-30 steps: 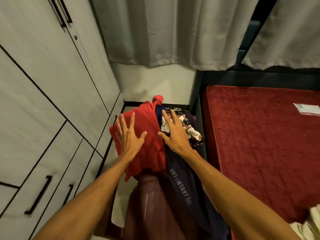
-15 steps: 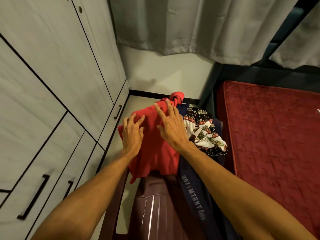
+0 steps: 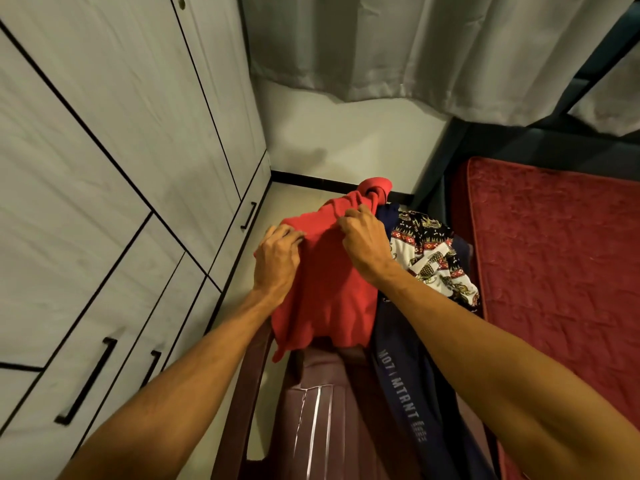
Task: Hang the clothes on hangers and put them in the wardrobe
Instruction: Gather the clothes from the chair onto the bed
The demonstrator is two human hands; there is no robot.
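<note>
The red garment (image 3: 332, 292) lies draped over the back of the chair (image 3: 322, 417), its length running down toward the seat. Both hands bunch its upper edge, the left hand (image 3: 277, 258) at the chair's left side and the right hand (image 3: 363, 240) nearer its middle. Lifting straight up should free it, I'd say.

Maroon chair (image 3: 318, 427) beneath clothes pile (image 3: 332, 292)

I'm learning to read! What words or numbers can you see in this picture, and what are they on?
"07 | MTRNT": white print along the navy garment; the character before it is unclear.
Smaller white print past it on the same garment: too blurred to read.
No words show on the red garment, patterned shirt or wardrobe doors.
</note>
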